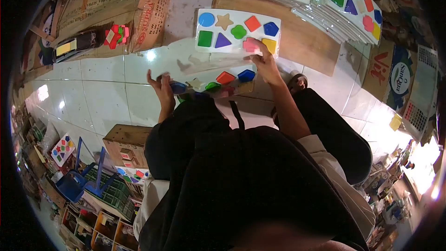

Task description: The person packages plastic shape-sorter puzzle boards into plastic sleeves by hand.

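Hands at two shape-puzzle boards over a tiled floor.

Left hand (163, 90), fingers curled, grips the left end of a clear-wrapped shape board (211, 86) held above the floor tiles (102, 93); blue, star, green, red and dark blue pieces show along it. Right hand (264, 61), fingers bent and closed, pinches the lower right edge of a second shape board (238, 31), at the pink piece (251, 44); whether it also holds the wrapped board cannot be told. Second board lies flat, partly on tiles, partly on a brown sheet (302, 42). Further boards stacked (353, 9) at the floor's far right corner.
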The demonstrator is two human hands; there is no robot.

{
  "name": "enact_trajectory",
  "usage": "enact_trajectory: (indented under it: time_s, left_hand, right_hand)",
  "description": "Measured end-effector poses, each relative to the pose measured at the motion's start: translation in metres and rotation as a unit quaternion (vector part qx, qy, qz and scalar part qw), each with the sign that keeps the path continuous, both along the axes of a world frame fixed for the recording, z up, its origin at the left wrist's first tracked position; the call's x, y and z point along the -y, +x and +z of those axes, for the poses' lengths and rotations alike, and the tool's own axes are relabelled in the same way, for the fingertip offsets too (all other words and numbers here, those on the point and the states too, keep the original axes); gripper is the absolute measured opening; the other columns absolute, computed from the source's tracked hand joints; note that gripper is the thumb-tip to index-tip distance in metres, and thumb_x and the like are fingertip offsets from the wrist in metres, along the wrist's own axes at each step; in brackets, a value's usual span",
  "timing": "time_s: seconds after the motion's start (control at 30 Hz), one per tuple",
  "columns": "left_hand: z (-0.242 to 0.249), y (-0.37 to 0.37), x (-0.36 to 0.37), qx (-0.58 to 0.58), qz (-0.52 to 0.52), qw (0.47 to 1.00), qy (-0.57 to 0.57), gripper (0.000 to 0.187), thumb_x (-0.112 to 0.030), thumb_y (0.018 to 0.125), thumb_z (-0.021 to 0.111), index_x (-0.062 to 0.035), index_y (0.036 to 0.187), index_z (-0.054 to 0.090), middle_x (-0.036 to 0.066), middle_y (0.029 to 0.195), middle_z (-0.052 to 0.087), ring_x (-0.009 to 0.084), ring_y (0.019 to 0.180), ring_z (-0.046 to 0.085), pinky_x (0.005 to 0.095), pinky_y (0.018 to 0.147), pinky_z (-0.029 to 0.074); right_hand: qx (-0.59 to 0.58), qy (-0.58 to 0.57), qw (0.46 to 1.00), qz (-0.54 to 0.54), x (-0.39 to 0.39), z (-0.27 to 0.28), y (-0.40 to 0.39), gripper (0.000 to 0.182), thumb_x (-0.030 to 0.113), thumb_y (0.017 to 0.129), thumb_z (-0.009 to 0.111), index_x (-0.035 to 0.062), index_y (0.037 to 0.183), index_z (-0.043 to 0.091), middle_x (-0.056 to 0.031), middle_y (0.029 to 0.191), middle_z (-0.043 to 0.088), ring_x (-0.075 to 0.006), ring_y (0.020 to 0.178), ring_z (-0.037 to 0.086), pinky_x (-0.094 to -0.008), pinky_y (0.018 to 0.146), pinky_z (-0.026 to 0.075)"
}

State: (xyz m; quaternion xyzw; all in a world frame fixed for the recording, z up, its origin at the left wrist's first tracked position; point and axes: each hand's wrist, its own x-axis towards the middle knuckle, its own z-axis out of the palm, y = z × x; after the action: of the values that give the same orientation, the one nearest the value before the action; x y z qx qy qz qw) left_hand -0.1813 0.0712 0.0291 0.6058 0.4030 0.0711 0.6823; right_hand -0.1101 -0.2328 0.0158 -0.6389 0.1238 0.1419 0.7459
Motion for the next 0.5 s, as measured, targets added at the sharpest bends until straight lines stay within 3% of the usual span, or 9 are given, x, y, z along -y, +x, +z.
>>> enact_trajectory:
  time_s: [0.07, 0.1, 0.13, 0.17, 0.2, 0.27, 0.3, 0.43, 0.5]
  left_hand:
    - [0.02, 0.008, 0.008, 0.09, -0.019, 0.991, 0.096, 0.021, -0.012, 0.081, 0.048, 0.0004, 0.096, 0.055, 0.008, 0.089, 0.054, 0.0138, 0.077, 0.048, 0.0265, 0.07, 0.04]
    - [0.011, 0.004, -0.001, 0.09, -0.018, 0.991, 0.095, 0.021, -0.012, 0.081, 0.048, 0.0004, 0.096, 0.055, 0.008, 0.089, 0.054, 0.0138, 0.077, 0.048, 0.0265, 0.07, 0.04]
    - [-0.005, -0.002, -0.018, 0.113, -0.119, 0.979, 0.123, 0.022, -0.014, 0.083, 0.048, 0.0006, 0.098, 0.055, 0.009, 0.095, 0.053, 0.014, 0.083, 0.048, 0.0268, 0.075, 0.04]
    - [-0.015, -0.005, -0.028, 0.135, -0.219, 0.955, 0.15, 0.024, -0.016, 0.085, 0.048, 0.0008, 0.1, 0.055, 0.01, 0.101, 0.053, 0.0142, 0.09, 0.048, 0.0271, 0.079, 0.039]
    - [-0.011, -0.006, -0.029, 0.136, -0.219, 0.954, 0.15, 0.024, -0.016, 0.085, 0.048, 0.0008, 0.1, 0.055, 0.01, 0.101, 0.053, 0.0142, 0.09, 0.048, 0.0271, 0.079, 0.039]
    - [0.002, -0.011, -0.03, -0.026, -0.218, 0.974, 0.046, 0.027, -0.021, 0.088, 0.048, 0.0008, 0.102, 0.055, 0.009, 0.106, 0.052, 0.0137, 0.097, 0.048, 0.027, 0.086, 0.036]
    - [-0.01, -0.02, -0.036, 0.011, -0.218, 0.975, 0.041, 0.027, -0.022, 0.086, 0.052, -0.0003, 0.101, 0.056, 0.007, 0.103, 0.054, 0.0123, 0.096, 0.049, 0.0263, 0.085, 0.037]
    - [-0.008, -0.033, -0.028, -0.016, -0.266, 0.963, -0.036, 0.017, -0.015, 0.083, 0.058, -0.002, 0.093, 0.058, 0.003, 0.09, 0.059, 0.0099, 0.086, 0.051, 0.025, 0.079, 0.039]
    - [-0.008, -0.022, -0.023, -0.029, -0.267, 0.962, -0.043, 0.016, -0.016, 0.083, 0.057, -0.0017, 0.09, 0.058, 0.002, 0.086, 0.058, 0.0091, 0.082, 0.051, 0.024, 0.076, 0.04]
  right_hand:
    - [0.183, -0.167, 0.946, 0.208, 0.016, -0.027, -0.003, 0.037, 0.003, 0.08, 0.05, 0.0055, 0.117, 0.048, -0.0098, 0.121, 0.044, -0.0163, 0.1, 0.049, -0.0309, 0.081, 0.042]
    - [0.183, -0.167, 0.946, 0.209, 0.021, -0.029, -0.005, 0.037, 0.003, 0.08, 0.05, 0.0055, 0.117, 0.048, -0.0098, 0.121, 0.044, -0.0163, 0.1, 0.049, -0.0309, 0.081, 0.042]
    - [0.015, -0.03, 0.976, 0.215, 0.026, -0.028, -0.009, 0.033, 0.007, 0.08, 0.05, 0.0064, 0.114, 0.05, -0.0064, 0.113, 0.049, -0.0147, 0.099, 0.049, -0.0295, 0.08, 0.042]
    - [-0.153, 0.109, 0.959, 0.21, 0.028, -0.028, -0.013, 0.03, 0.011, 0.081, 0.051, 0.0072, 0.111, 0.052, -0.0031, 0.105, 0.054, -0.013, 0.098, 0.048, -0.0281, 0.079, 0.042]
    - [-0.153, 0.108, 0.96, 0.21, 0.027, -0.027, -0.018, 0.03, 0.011, 0.081, 0.051, 0.0072, 0.111, 0.052, -0.0031, 0.105, 0.054, -0.013, 0.098, 0.048, -0.0281, 0.079, 0.042]
    - [-0.186, 0.102, 0.97, 0.119, 0.024, -0.022, -0.035, 0.025, 0.023, 0.083, 0.052, 0.0056, 0.1, 0.057, 0.0, 0.093, 0.056, -0.0118, 0.086, 0.05, -0.0258, 0.076, 0.04]
    - [-0.182, 0.032, 0.972, 0.142, 0.021, 0.002, -0.032, 0.025, 0.024, 0.083, 0.057, 0.0035, 0.097, 0.056, 0.0014, 0.083, 0.053, -0.0095, 0.077, 0.048, -0.0252, 0.07, 0.039]
    - [-0.11, 0.02, 0.984, 0.139, 0.025, -0.026, -0.044, 0.026, 0.02, 0.081, 0.061, 0.0024, 0.098, 0.054, 0.0021, 0.081, 0.052, -0.007, 0.073, 0.046, -0.0243, 0.065, 0.039]
    - [-0.077, -0.088, 0.99, 0.076, 0.028, -0.046, -0.044, 0.028, 0.013, 0.078, 0.064, 0.0003, 0.101, 0.053, 0.001, 0.083, 0.055, -0.0061, 0.074, 0.049, -0.0228, 0.066, 0.041]
